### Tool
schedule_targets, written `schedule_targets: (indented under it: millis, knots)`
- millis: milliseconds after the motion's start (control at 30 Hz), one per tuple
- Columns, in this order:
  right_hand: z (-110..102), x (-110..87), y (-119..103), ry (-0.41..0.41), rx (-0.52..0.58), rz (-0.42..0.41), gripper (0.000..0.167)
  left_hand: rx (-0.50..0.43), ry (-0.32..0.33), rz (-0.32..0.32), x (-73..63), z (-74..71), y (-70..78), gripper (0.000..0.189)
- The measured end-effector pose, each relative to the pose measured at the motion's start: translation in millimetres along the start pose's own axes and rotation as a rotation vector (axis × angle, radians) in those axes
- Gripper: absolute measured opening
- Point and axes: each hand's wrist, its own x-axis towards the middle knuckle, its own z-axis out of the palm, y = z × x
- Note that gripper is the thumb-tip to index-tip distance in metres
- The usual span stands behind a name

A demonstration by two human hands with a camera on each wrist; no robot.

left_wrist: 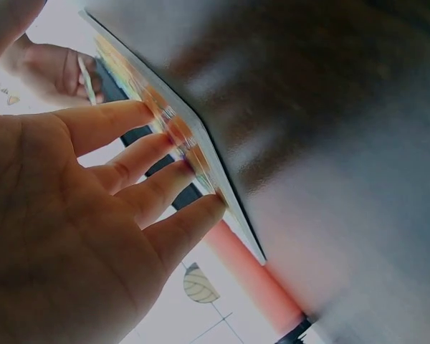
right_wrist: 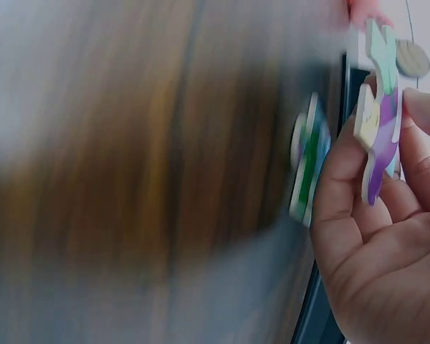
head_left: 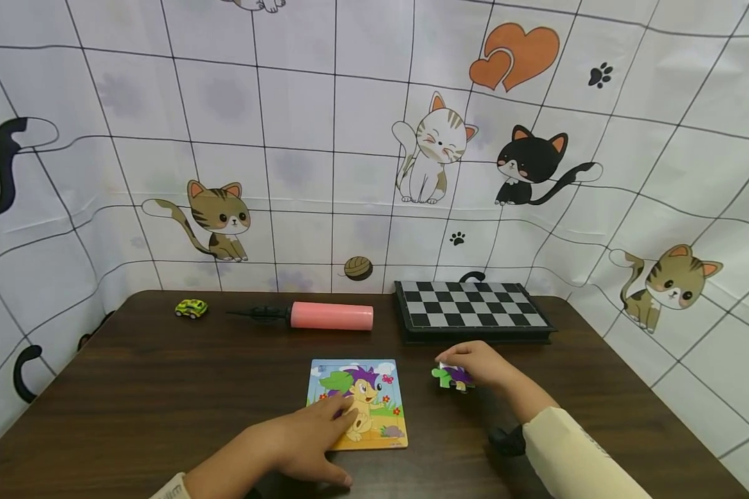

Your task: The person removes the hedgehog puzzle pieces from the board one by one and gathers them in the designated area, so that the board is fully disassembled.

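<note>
Puzzle (head_left: 372, 398) work: loose piece (right_wrist: 385, 136) in right hand (head_left: 479, 362).
The puzzle lies flat on the table (head_left: 150, 395), left of the piece; the chessboard (head_left: 474, 305) stands beyond, far right. The right hand pinches the piece between thumb and fingers, leaving no free gap. The left hand (head_left: 306, 435) grips nothing: fingers extended and spread, tips on the puzzle. Fitting or removal cannot be told; if fitting, the next move likely calls for carrying the piece left and aligning it.

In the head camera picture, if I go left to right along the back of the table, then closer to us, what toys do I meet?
Back: yellow-green toy car → pink pump → checkered board. Closer: picture puzzle → loose puzzle piece in the right hand.
</note>
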Motion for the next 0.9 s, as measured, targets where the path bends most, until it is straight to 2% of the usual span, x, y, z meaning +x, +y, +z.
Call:
schedule_targets:
  millis: [100,433,600,900]
  knots:
    - [-14,-4.8,10,0.027,-0.009,0.01,0.027,-0.002,-0.004,0.0,0.7,0.5,-0.7,0.089]
    - [-55,-11.3,41,0.15,-0.218,0.026,0.026,-0.007,-0.013,-0.001,-0.1,-0.9,-0.4,0.088]
    - [-61,-12.6,49,0.166,-0.255,0.027,0.025,-0.012,-0.017,-0.008,0.1,-0.9,-0.5,0.088]
    - [-59,-12.4,50,0.185,-0.268,0.012,0.024,-0.014,-0.027,-0.014,1.4,-0.6,-0.9,0.086]
